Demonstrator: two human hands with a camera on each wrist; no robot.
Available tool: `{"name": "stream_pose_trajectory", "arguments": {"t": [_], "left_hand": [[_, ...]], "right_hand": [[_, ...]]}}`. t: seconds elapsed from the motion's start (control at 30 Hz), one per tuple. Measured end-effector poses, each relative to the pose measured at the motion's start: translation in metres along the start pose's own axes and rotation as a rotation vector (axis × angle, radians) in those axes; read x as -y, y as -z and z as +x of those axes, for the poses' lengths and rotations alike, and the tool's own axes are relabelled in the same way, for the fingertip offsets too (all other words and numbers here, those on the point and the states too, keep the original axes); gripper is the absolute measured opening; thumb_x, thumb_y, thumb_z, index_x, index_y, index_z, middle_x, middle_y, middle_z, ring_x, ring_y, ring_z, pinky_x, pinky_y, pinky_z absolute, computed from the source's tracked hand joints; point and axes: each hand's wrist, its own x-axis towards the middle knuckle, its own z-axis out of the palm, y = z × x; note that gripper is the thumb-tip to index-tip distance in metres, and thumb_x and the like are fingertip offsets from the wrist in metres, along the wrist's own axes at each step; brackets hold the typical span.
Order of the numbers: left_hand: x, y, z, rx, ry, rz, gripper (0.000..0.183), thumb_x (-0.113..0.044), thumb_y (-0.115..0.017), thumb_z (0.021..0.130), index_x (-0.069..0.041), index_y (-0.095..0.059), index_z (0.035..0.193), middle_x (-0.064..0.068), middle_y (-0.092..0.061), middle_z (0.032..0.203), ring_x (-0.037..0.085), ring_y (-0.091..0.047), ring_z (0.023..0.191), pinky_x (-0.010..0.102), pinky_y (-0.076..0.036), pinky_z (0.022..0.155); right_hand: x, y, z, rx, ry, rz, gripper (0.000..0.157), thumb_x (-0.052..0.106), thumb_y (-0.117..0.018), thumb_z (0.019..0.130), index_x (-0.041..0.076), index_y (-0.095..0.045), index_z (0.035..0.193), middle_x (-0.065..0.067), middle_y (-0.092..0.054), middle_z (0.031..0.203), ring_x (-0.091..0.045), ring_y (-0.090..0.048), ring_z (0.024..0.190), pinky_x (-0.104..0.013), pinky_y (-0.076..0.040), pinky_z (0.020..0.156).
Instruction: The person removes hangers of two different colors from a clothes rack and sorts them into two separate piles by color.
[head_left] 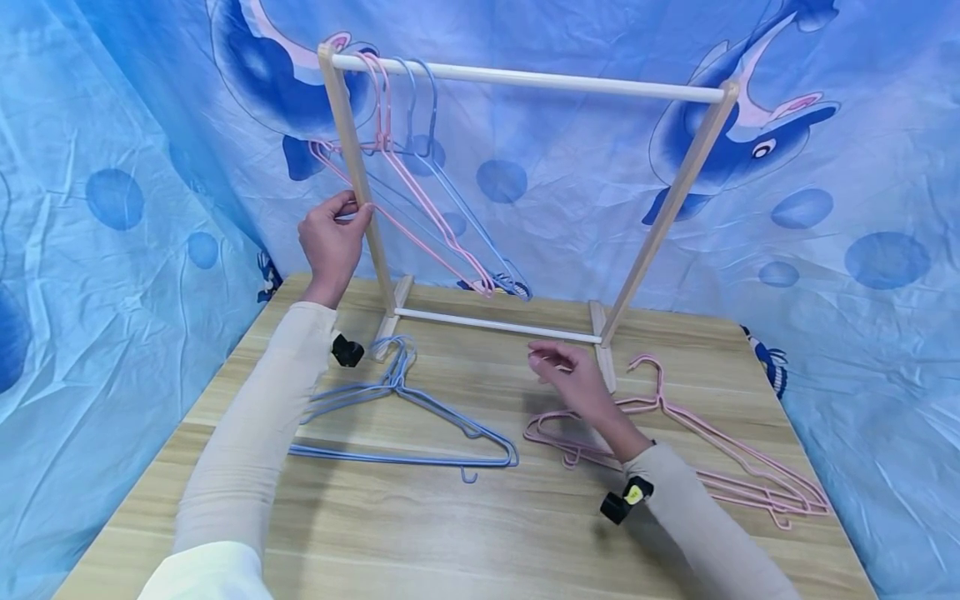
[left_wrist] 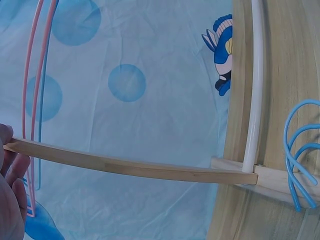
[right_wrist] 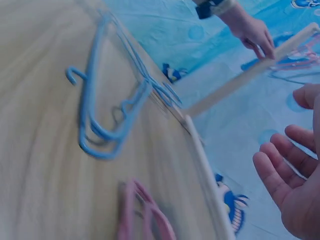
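A small clothes rack with wooden posts and a white top rail (head_left: 540,79) stands at the back of the table. My left hand (head_left: 335,242) holds its left post (head_left: 348,142) about halfway up, thumb in front. Pink hangers (head_left: 387,104) and blue hangers (head_left: 433,104) hang together near the left end of the rail. My right hand (head_left: 577,379), fingers loosely bent and holding nothing, hovers in front of the rack's right foot. Its palm and spread fingers (right_wrist: 272,182) show in the right wrist view.
Several blue hangers (head_left: 396,385) lie stacked on the left of the wooden table (head_left: 450,542). Pink hangers (head_left: 660,402) lie on the right, partly under my right forearm. A white lower bar (head_left: 495,325) joins the rack's feet. Blue printed cloth (head_left: 577,242) surrounds the table.
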Motion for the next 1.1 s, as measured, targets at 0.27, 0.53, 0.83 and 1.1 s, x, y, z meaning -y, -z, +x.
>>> {"name": "stream_pose_trajectory", "arguments": {"t": [0.27, 0.53, 0.83, 1.1], "left_hand": [[-0.006, 0.007, -0.011, -0.009, -0.001, 0.001, 0.037, -0.039, -0.071, 0.097, -0.017, -0.075, 0.126, 0.005, -0.078, 0.112, 0.019, -0.076, 0.094, 0.03, -0.06, 0.084], [-0.014, 0.016, -0.027, -0.025, 0.002, -0.008, 0.036, -0.037, -0.072, 0.096, -0.016, -0.076, 0.125, 0.006, -0.078, 0.111, 0.016, -0.076, 0.096, 0.028, -0.06, 0.084], [-0.018, 0.018, -0.032, -0.034, -0.009, 0.005, 0.035, -0.037, -0.072, 0.096, -0.016, -0.076, 0.124, 0.006, -0.078, 0.11, 0.017, -0.076, 0.095, 0.029, -0.06, 0.084], [-0.017, 0.018, -0.032, -0.028, -0.013, 0.008, 0.036, -0.037, -0.072, 0.097, -0.015, -0.075, 0.125, 0.007, -0.078, 0.11, 0.017, -0.076, 0.095, 0.031, -0.06, 0.084]], "right_hand": [[0.024, 0.043, 0.009, -0.004, 0.033, -0.034, 0.035, 0.015, -0.065, 0.102, -0.006, -0.065, 0.13, -0.025, -0.067, 0.118, -0.01, -0.067, 0.094, -0.031, -0.061, 0.082], [0.057, 0.066, 0.03, -0.041, 0.104, -0.164, 0.031, 0.019, -0.067, 0.101, 0.004, -0.071, 0.128, -0.017, -0.07, 0.12, -0.008, -0.064, 0.097, -0.017, -0.054, 0.081], [0.093, 0.058, 0.07, -0.028, 0.18, -0.248, 0.034, 0.029, -0.068, 0.1, 0.012, -0.072, 0.13, -0.01, -0.072, 0.123, -0.013, -0.066, 0.101, -0.024, -0.054, 0.086], [0.114, 0.04, 0.105, 0.039, 0.187, -0.159, 0.036, 0.032, -0.067, 0.101, 0.014, -0.071, 0.131, -0.007, -0.07, 0.126, -0.018, -0.067, 0.098, -0.033, -0.059, 0.084]]}}
